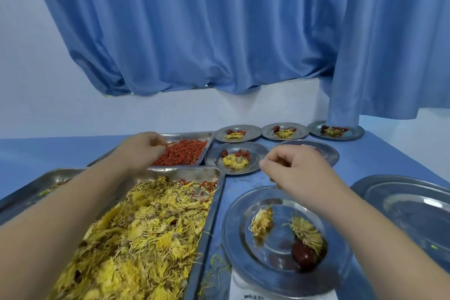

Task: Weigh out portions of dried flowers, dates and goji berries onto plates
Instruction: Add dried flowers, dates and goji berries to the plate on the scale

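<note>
My left hand [143, 151] reaches into the far steel tray [187, 134] and its fingertips pinch at the red goji berries [182, 153]. A long tray [194, 172] of yellow dried flowers [146, 226] lies under my left forearm. My right hand [292, 165] hovers above a round steel plate [233, 238] that sits on a white scale [243, 292]. Its fingers are curled, and I see nothing in them. On that plate lie two dried flowers [261, 221] and one dark red date [304, 254].
Filled plates [237, 133] with flowers, a date and berries stand in rows at the back, and one plate [326, 151] is half hidden behind my right hand. A large bare steel plate [401, 202] sits at the right. Blue curtains hang behind the blue table.
</note>
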Action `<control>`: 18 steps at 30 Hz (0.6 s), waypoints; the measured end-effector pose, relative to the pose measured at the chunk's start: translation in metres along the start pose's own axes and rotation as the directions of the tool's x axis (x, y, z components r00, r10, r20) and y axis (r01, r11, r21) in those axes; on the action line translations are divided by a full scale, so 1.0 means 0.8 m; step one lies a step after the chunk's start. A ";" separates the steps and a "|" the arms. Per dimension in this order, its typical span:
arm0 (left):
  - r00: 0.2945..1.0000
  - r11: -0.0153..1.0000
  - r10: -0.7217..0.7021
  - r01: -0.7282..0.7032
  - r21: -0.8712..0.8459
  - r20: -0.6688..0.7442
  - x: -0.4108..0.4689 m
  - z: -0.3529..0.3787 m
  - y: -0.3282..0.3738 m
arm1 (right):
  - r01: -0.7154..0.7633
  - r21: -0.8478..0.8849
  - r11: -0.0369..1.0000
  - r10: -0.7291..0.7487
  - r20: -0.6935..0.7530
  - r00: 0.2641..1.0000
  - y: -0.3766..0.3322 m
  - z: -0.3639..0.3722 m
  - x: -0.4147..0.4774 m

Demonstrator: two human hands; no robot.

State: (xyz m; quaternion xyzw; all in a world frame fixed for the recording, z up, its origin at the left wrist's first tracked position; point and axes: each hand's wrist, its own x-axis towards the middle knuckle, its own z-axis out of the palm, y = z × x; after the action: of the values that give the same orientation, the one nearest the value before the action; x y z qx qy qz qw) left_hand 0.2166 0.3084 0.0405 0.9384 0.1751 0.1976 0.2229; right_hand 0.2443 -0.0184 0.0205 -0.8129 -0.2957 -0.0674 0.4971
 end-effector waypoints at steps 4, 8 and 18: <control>0.996 0.995 -0.044 0.036 0.098 0.076 0.040 0.017 -0.016 | 0.022 -0.043 0.999 -0.022 0.004 1.000 0.010 0.001 0.009; 0.968 0.992 -0.065 0.037 0.120 0.241 0.057 0.055 -0.006 | 0.037 -0.052 0.998 -0.035 0.034 0.999 0.018 -0.002 0.010; 0.931 0.922 -0.108 -0.037 0.386 0.349 0.122 0.116 0.002 | 0.043 -0.005 0.999 -0.043 0.007 0.999 0.030 0.003 0.014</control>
State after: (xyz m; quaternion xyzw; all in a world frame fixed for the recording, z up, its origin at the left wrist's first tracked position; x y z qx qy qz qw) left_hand 0.3426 0.3154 -0.0064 0.9805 0.1836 -0.0220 0.0659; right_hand 0.2659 -0.0196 0.0050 -0.8079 -0.3146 -0.0761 0.4925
